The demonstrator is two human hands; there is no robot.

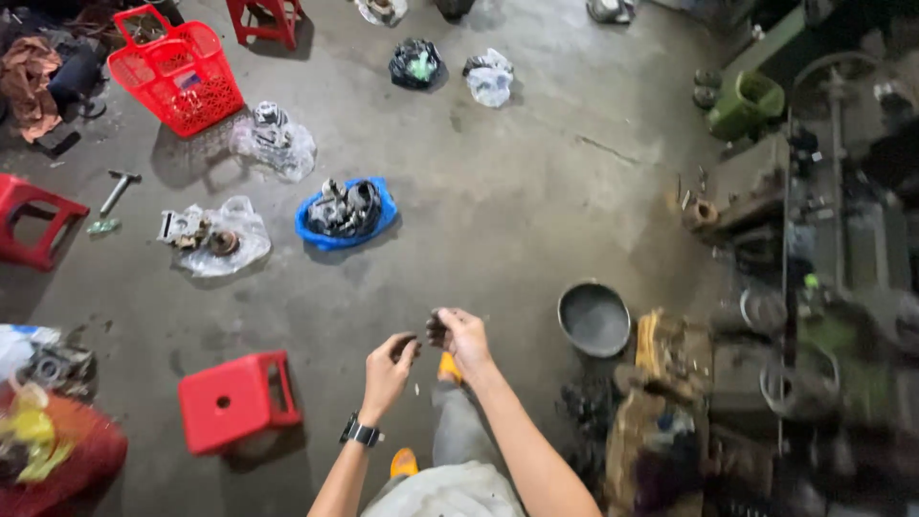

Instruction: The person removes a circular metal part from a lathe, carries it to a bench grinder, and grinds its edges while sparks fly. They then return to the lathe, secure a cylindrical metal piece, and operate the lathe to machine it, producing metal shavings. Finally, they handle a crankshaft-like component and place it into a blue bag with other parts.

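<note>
Here, both forearms reach up from six o'clock, the left hand [388, 362] and right hand [461, 335] each pinching a small dark metal part [437, 328] above the grey concrete floor [498, 211], the red plastic stool [236, 400] at nine o'clock.

The small dark piece [437, 330] pinched in the right hand [462, 337] is too small to identify, as is whatever the left hand [387, 367] grips. The machinery [833, 287] at right is blurred. A red stool [29, 220] is cut by the left edge.
</note>
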